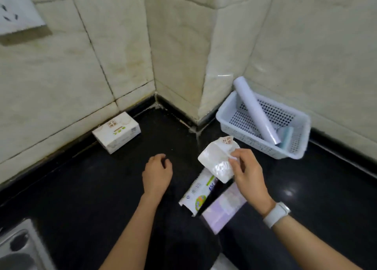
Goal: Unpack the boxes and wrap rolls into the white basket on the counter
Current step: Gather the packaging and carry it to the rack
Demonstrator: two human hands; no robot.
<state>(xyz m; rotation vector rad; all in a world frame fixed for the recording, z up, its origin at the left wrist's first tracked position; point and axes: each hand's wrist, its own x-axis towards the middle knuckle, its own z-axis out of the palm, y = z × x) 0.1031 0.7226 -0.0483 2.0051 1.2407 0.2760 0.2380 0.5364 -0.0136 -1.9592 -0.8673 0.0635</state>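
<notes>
Bare black counter [102, 188] lies open left of the left hand [157, 173], fingers loosely curled, empty. The right hand [246, 173] pinches a crinkled wrapper [216, 159] above two boxes [202, 194]. The white basket [230, 124] against the wall holds a leaning wrap roll [255, 110]

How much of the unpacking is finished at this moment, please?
Done: one wrap roll leans in the white basket. In hand: the right hand pinches a crumpled wrapper; the left hand holds nothing. Left: a printed box, a purple pack and a white box on the counter.
</notes>
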